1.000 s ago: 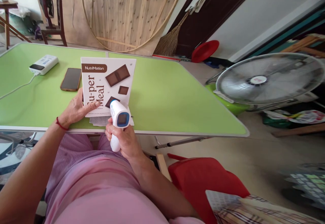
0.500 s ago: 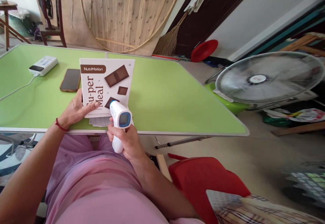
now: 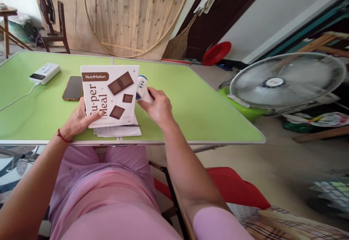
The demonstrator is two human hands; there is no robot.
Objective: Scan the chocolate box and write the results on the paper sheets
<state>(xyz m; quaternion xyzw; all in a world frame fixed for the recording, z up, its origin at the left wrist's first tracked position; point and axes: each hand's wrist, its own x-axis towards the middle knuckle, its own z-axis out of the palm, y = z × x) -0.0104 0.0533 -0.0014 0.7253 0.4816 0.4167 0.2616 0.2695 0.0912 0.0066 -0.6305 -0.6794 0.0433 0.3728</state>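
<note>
So, both hands are busy at the green table (image 3: 196, 109) right now. The left hand (image 3: 77, 119) has hold of a white NutriMotion box (image 3: 124, 111) by its lower left side, thumb laid across the front, the other fingers mostly out of sight. The box is propped up with its printed face toward the person: brown logo, chocolate pieces, and some lettering running sideways, part of it tucked behind that thumb. The right hand (image 3: 160, 107) is wrapped around the handle of a white and blue thermometer gun (image 3: 147, 94), which sits right by the box's right edge, with part of it hidden behind the cardboard. Honestly can't tell if the two are touching. Some papers with writing (image 3: 117, 131) lie flat on the table under the bottom edge of the box, near the side where the person sits, though I can't say whether the box actually rests on them. Just left of the box there's a phone (image 3: 72, 88) lying face up with a dark screen, and farther left a white power bank (image 3: 45, 73) with a white cable (image 3: 20, 97) trailing off toward the table's left edge. Red cord bracelet (image 3: 62, 135) on the left wrist, btw. Off to the right, well apart from the hands, is a big round fan (image 3: 275, 82), and a red basin (image 3: 217, 53) sits past the table's far side.
</note>
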